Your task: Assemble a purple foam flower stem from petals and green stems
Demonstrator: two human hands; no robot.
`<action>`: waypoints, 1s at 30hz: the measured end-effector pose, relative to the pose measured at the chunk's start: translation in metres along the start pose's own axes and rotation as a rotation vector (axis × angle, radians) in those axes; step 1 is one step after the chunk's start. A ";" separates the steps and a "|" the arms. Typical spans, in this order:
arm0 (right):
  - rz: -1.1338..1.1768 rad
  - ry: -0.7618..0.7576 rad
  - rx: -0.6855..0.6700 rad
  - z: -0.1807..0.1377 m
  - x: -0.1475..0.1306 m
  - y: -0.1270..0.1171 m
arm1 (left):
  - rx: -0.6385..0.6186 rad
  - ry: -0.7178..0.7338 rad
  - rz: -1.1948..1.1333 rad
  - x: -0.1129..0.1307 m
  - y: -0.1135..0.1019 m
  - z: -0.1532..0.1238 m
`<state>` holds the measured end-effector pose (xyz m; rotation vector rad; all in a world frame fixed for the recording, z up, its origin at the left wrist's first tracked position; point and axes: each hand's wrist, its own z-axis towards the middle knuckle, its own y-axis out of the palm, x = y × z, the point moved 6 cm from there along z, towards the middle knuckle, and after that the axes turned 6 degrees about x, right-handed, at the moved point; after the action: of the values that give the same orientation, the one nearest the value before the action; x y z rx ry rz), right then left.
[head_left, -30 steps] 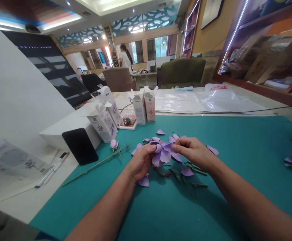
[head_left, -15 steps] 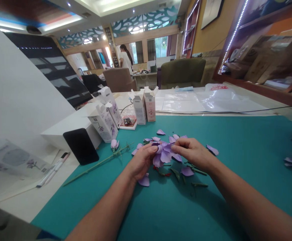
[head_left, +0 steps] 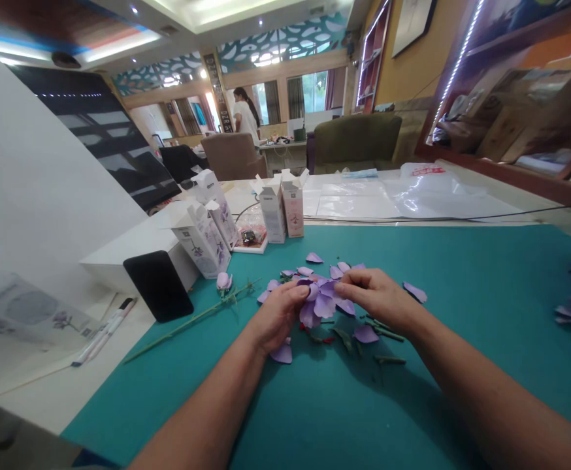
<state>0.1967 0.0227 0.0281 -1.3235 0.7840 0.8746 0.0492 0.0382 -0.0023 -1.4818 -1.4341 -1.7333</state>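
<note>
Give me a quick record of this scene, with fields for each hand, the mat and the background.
Left hand: pinches the purple flower on its left side
Right hand: pinches the same flower on its right side
Mat: teal mat, loose petals and green stem pieces lying around the hands
Left of hands: long green stem with a bud, black phone, open cartons
Background: a person standing far off
</note>
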 end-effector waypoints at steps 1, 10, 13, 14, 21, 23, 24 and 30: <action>0.002 -0.002 0.003 0.000 0.000 0.000 | 0.001 -0.004 -0.002 0.000 0.000 0.000; 0.020 0.034 0.031 0.000 0.003 0.008 | 0.175 -0.019 -0.177 -0.003 -0.010 0.002; 0.014 0.018 -0.031 0.002 0.006 0.006 | 0.228 -0.017 -0.201 -0.003 -0.014 0.003; -0.021 0.010 -0.026 0.003 0.008 0.002 | 0.240 -0.019 -0.200 -0.002 -0.016 0.004; -0.693 -0.047 0.041 0.010 0.033 -0.005 | 0.245 -0.043 -0.199 0.004 -0.018 0.003; -0.804 -0.053 0.025 0.010 0.039 0.002 | 0.222 -0.056 -0.183 0.004 -0.015 0.002; -0.829 -0.068 0.014 0.010 0.042 0.006 | 0.213 -0.066 -0.176 0.003 -0.015 0.001; -0.785 -0.052 -0.021 0.014 0.054 0.014 | 0.207 -0.095 -0.187 -0.001 -0.013 0.000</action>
<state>0.2103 0.0420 -0.0246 -1.4562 0.1654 0.2838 0.0382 0.0426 -0.0086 -1.3729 -1.7930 -1.5782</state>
